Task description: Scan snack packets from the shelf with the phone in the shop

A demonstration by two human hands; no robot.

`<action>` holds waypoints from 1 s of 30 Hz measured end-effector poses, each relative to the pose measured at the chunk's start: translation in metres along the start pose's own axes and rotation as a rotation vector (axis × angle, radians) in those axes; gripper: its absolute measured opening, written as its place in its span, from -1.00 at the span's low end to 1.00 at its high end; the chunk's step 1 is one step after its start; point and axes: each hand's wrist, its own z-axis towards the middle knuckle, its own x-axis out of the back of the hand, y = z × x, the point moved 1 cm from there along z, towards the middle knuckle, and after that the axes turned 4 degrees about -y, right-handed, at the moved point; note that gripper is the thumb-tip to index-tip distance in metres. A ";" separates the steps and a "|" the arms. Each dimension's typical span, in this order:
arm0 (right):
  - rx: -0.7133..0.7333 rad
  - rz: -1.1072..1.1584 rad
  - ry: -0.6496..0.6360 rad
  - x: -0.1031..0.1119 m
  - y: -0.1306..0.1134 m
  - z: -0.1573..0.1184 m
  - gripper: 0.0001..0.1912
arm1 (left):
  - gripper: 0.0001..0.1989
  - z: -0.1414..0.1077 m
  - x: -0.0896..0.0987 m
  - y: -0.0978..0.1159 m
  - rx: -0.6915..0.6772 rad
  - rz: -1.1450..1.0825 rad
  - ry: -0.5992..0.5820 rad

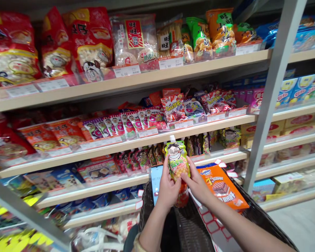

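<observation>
A green-yellow jelly drink pouch [176, 157] with a white spout and a cartoon face stands upright between my hands. My left hand [169, 185] is closed on its left side. My right hand [198, 182] grips its right side, and both thumbs press on the lower front. Something red [182, 196] shows just beneath the thumbs; whether it belongs to the pouch I cannot tell. Under my forearms is a dark woven basket [146, 199]. An orange Ovaltine wafer pack [222, 187] lies in it on the right, and a lit phone-like screen [155, 178] is beside my left hand.
Shop shelves [136, 144] with snack bags span the view. Similar spouted pouches [141, 157] hang or stand in a row behind my hands. A grey metal post [274, 94] rises at the right, and another post [28, 217] slants at the lower left.
</observation>
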 end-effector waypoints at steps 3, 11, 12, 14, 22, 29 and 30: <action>0.003 -0.009 -0.001 0.001 0.004 0.000 -0.22 | -0.06 0.001 0.002 -0.003 -0.005 -0.019 -0.005; 0.037 -0.070 0.015 0.003 0.007 -0.001 -0.25 | -0.09 0.000 0.000 0.004 0.033 -0.031 -0.022; 0.037 -0.081 0.023 0.003 0.008 -0.001 -0.25 | -0.09 0.000 0.000 0.004 0.034 -0.032 -0.020; 0.032 -0.107 0.034 0.003 0.009 -0.001 -0.25 | -0.08 0.000 0.000 0.004 0.042 -0.036 -0.017; 0.028 -0.103 0.074 0.003 0.013 -0.001 -0.25 | -0.07 0.000 0.000 0.000 0.073 -0.040 0.016; 0.024 -0.102 0.100 0.002 0.009 -0.001 -0.27 | -0.10 -0.001 -0.001 0.000 0.078 -0.008 0.034; 0.027 -0.102 0.093 0.002 0.008 -0.002 -0.29 | -0.10 -0.001 -0.001 0.000 0.079 -0.006 0.033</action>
